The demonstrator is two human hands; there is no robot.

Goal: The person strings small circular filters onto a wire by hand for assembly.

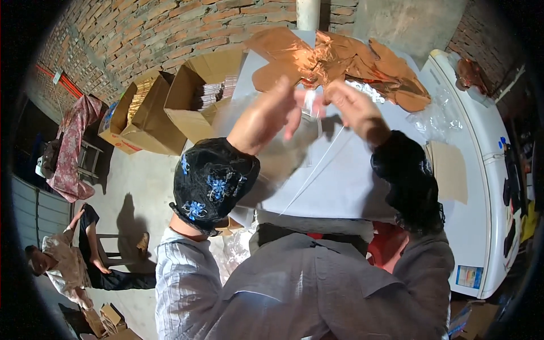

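Observation:
My left hand point(266, 116) is held over the table, partly smeared by motion, its thumb and fingers apart. Facing it, my right hand point(352, 106) has thumb and fingertips pressed together beside a narrow white strip point(310, 103); what they pinch is too small to make out. Just beyond both hands lies a bunch of flat copper-coloured foil pieces point(391, 68), gathered at the middle and shiny, like uninflated foil balloons. A thin white cord or stick point(317, 167) runs from below my right hand toward the table's near edge. Clear film-like blur shows under my left hand.
Cardboard boxes point(184, 122) with packed bundles stand left of the white table point(351, 192). Clear plastic bags point(439, 122) and beige sheets point(447, 170) lie at right, next to a white freezer-like cabinet point(476, 141). Another person point(62, 255) sits at far left.

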